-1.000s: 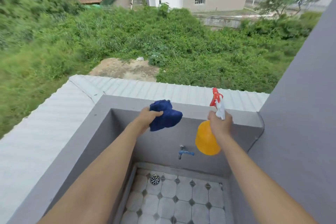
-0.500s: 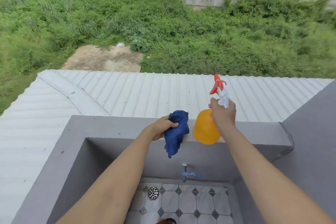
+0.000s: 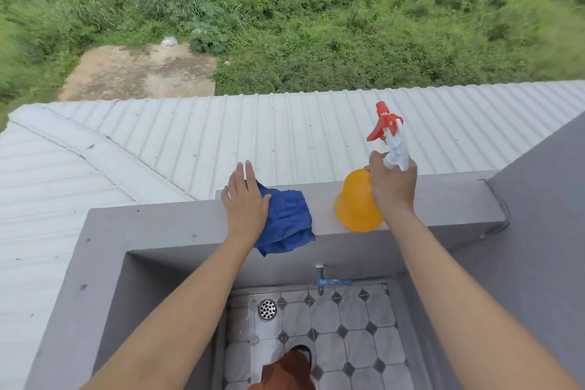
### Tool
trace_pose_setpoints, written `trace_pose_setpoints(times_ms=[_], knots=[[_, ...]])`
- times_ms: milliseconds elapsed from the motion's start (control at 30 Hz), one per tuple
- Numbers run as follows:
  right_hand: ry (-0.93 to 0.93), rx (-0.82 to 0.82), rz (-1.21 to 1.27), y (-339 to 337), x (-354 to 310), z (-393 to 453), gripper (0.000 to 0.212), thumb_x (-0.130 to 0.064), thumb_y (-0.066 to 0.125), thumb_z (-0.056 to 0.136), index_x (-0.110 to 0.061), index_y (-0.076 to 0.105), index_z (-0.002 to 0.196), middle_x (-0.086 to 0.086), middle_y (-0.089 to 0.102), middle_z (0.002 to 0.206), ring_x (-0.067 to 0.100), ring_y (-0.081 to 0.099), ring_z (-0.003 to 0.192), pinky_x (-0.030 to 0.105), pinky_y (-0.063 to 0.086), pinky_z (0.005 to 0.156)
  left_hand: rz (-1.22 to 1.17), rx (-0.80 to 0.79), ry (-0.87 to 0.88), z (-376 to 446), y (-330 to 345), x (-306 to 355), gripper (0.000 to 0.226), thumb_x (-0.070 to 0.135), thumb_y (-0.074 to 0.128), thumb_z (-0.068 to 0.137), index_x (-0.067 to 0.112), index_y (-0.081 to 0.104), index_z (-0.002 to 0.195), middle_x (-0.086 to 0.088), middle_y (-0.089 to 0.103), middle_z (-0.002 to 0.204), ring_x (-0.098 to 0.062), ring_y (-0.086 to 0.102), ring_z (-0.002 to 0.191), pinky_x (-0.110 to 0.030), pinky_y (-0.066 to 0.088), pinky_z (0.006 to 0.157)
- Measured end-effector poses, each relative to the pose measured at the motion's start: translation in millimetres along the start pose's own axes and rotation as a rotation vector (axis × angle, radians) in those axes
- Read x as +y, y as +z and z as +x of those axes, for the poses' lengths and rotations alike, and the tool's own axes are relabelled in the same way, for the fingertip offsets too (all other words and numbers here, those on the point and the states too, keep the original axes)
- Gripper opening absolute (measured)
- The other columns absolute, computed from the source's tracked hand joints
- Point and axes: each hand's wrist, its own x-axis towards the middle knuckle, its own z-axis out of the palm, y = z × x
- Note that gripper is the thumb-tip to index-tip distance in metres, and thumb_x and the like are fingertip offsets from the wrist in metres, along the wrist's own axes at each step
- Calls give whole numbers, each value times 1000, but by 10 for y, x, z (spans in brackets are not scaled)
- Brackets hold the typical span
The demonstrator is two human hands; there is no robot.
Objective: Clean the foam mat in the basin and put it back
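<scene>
From the head camera, a person leans over a grey concrete basin [image 3: 104, 266] on a rooftop edge, both bare arms stretched to the ledge [image 3: 449, 199] along its far wall. The left hand [image 3: 245, 204] lies flat and open, fingers spread, pressing down on a crumpled blue cloth [image 3: 286, 225] that rests on the ledge with one corner drooping over the inner edge. The right hand [image 3: 392, 182] is wrapped around the neck of an orange spray bottle [image 3: 356, 203] with a red-and-white trigger head [image 3: 387, 133]; the bottle's base appears to sit on the ledge, though contact is hard to confirm. Below, a blue-handled tap [image 3: 329, 281] juts from the basin wall above a tiled floor [image 3: 357, 320] with a round metal drain [image 3: 267, 309], and a brown shape at the bottom edge is too cropped to identify. No foam mat can be made out anywhere in the frame; it lies outside what the camera shows, or is hidden. A foam mat would likely be light, soft and floppy, heavier and slick once wet and soapy, and prone to tearing if pinched at a corner; a two-handed hold along one long edge, or rolling it loosely, looks the safer way to lift it. Beyond the ledge run a white corrugated roof [image 3: 285, 133] and green scrub [image 3: 316, 19].
</scene>
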Motion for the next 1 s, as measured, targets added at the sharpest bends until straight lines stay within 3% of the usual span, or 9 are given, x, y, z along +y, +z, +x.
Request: trace_pose_setpoints(times_ms=[67, 133, 300, 400, 567, 667, 800, 900, 1000], knots=[[13, 13, -3, 12, -1, -16, 30, -20, 52, 79, 9, 47, 79, 34, 58, 84, 24, 44, 62, 31, 35, 58, 126, -52, 164, -97, 95, -19, 70, 54, 30, 95, 9, 31, 149, -10, 35, 153, -29, 37, 139, -53, 20, 112], [14, 23, 2, 22, 3, -32, 32, -21, 52, 79, 10, 46, 80, 35, 57, 82, 24, 42, 61, 32, 34, 58, 169, -185, 306, -146, 214, -63, 76, 63, 8, 94, 16, 34, 148, -6, 35, 154, -30, 34, 141, -61, 17, 113], [-6, 48, -6, 55, 35, -31, 29, -20, 53, 83, 9, 51, 85, 34, 60, 88, 24, 47, 64, 30, 36, 59, 225, -245, 520, -154, 254, -133, 76, 74, 4, 88, 35, 10, 153, -1, 13, 161, -31, 14, 147, -59, 7, 116], [-34, 61, -9, 85, 55, -7, 20, -18, 52, 84, 1, 57, 85, 30, 63, 89, 26, 53, 68, 28, 39, 58, 250, -226, 533, -145, 234, -143, 78, 79, 4, 83, 41, 0, 151, -1, 4, 162, -33, 6, 148, -59, 3, 115], [-58, 62, -9, 99, 78, 5, 21, -19, 51, 81, 1, 56, 86, 28, 65, 91, 23, 53, 69, 28, 39, 58, 278, -240, 485, -150, 209, -110, 86, 81, 0, 78, 36, -5, 152, 0, -1, 163, -32, 2, 148, -55, 1, 117], [-77, 60, 11, 100, 103, -1, 7, -18, 51, 83, -17, 58, 82, 22, 68, 88, 28, 63, 77, 26, 41, 59, 301, -240, 493, -147, 203, -87, 92, 81, -8, 75, 32, -5, 153, -1, -1, 162, -31, 1, 149, -54, 2, 118], [-149, 57, -56, 58, 135, -3, 19, -22, 55, 87, -16, 62, 104, 6, 69, 85, 25, 60, 83, 11, 37, 52, 365, -290, 480, -140, 160, -40, 102, 82, -19, 67, 28, -8, 153, -3, -5, 162, -31, -1, 148, -52, 4, 118], [-131, -56, -182, -56, 150, -16, 42, -35, 64, 89, -12, 57, 123, -4, 60, 83, 23, 57, 90, 25, 43, 71, 316, -306, 388, -242, 60, 29, 102, 82, -10, 73, 19, -5, 153, -3, -1, 162, -28, 2, 149, -46, 7, 119], [-173, -232, -340, -271, 197, -20, 79, -46, 69, 85, -18, 33, 150, 7, 61, 130, 31, 53, 121, 36, 45, 92, 242, -288, 342, -444, -131, 109, 73, 58, 14, 97, 16, -5, 153, -3, -2, 162, -23, 1, 149, -40, 7, 121]])
